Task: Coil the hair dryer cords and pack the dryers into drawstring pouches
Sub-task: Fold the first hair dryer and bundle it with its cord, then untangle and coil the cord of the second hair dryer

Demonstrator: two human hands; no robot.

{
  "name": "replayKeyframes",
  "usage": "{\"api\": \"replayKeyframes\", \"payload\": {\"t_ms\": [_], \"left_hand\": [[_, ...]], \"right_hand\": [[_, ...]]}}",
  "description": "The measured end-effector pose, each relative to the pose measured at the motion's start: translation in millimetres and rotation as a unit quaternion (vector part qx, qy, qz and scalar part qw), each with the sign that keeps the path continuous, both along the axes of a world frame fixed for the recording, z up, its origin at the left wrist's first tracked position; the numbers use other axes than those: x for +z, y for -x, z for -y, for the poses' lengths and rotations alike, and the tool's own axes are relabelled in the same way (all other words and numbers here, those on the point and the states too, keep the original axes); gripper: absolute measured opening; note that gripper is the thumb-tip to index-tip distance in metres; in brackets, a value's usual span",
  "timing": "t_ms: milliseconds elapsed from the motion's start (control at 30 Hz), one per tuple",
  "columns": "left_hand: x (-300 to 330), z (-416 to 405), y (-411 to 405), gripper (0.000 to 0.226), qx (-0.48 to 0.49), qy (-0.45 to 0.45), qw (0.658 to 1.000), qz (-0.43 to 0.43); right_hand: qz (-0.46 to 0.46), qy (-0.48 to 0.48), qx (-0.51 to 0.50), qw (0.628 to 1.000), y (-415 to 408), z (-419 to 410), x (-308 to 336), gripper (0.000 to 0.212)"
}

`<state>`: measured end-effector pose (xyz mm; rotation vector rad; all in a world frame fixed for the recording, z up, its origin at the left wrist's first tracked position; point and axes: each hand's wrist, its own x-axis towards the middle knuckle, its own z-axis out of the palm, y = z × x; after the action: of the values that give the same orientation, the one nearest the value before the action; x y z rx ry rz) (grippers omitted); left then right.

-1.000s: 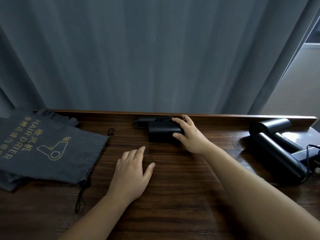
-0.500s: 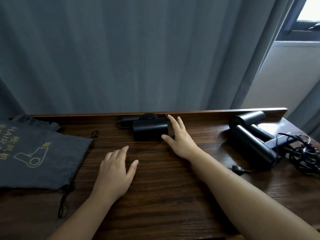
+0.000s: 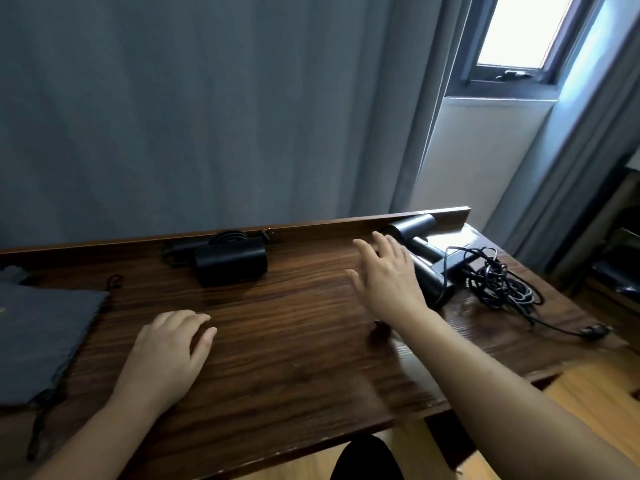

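A black hair dryer [image 3: 230,264] lies at the back middle of the wooden table [image 3: 294,341], its cord coiled behind it. Two more black dryers [image 3: 424,258] lie at the back right beside a tangle of loose black cord [image 3: 498,278]. A plug [image 3: 595,331] trails near the right edge. My right hand [image 3: 388,275] hovers with fingers spread just left of those dryers, holding nothing. My left hand [image 3: 169,351] rests palm down on the table at the front left. Dark grey drawstring pouches [image 3: 41,337] lie at the far left.
A raised wooden lip [image 3: 346,225] runs along the table's back edge, with grey curtains [image 3: 207,109] behind. A window [image 3: 519,32] is at the upper right. The table's right edge drops to a light wooden floor [image 3: 606,386]. Dark furniture [image 3: 623,258] stands at the far right.
My right hand let go of the middle dryer and moved right, towards the two dryers at the back right. The view swung right. My left hand stayed on the table.
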<state>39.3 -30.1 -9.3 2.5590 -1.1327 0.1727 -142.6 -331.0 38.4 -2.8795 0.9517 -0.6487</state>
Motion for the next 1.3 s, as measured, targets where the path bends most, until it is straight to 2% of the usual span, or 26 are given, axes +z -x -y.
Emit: {"api": "replayKeyframes", "payload": {"t_ms": [67,133,267,400,467,567,667,833,967,1100,1200,1300], "left_hand": [[2.7,1.9,4.6,0.042,-0.036,-0.005,0.999,0.036],[7.7,7.7,10.8,0.047,-0.068,-0.026,0.997,0.009],[7.5,23.5,26.2,0.053,-0.121,-0.054,0.986,-0.1],[0.1,22.6,27.8,0.093,-0.125,-0.061,0.986,-0.097],[-2.1,22.0,27.1,0.099,-0.125,-0.057,0.986,-0.091],[0.1,23.4,29.9,0.069,-0.123,-0.059,0.986,-0.091],[0.5,22.7,31.3,0.048,-0.121,-0.026,0.988,-0.095],[9.6,15.3,32.0,0.026,-0.076,0.163,0.971,-0.158],[18.8,9.8,32.5,0.026,-0.049,0.24,0.954,-0.175],[31.3,-0.7,27.5,0.031,-0.039,0.28,0.949,-0.137],[35.6,-11.5,17.8,0.043,-0.044,0.227,0.964,-0.133],[27.4,-22.3,9.5,0.071,-0.069,0.139,0.981,-0.116]], "right_hand": [[-0.079,-0.014,-0.109,0.991,11.4,21.1,1.3,0.066],[-0.133,-0.026,-0.171,0.976,19.2,35.4,-2.2,0.069],[-0.159,-0.011,-0.172,0.972,23.3,41.1,-7.5,0.067],[-0.164,0.017,-0.159,0.973,27.3,33.8,-2.2,0.065],[-0.172,0.018,-0.144,0.974,28.1,23.2,-0.2,0.063],[-0.194,0.019,-0.111,0.974,25.2,-5.5,2.0,0.07],[-0.182,0.016,-0.068,0.981,15.8,-40.0,2.9,0.064],[-0.166,-0.047,0.026,0.985,-11.4,-101.2,9.6,0.07],[-0.158,-0.1,0.087,0.979,-31.2,-142.8,13.4,0.068],[-0.11,-0.162,0.181,0.964,-46.5,-172.0,16.7,0.061],[-0.052,-0.235,0.293,0.925,-51.8,-181.2,13.6,0.053],[0.013,-0.208,0.327,0.922,-45.4,-173.0,8.2,0.049]]}}
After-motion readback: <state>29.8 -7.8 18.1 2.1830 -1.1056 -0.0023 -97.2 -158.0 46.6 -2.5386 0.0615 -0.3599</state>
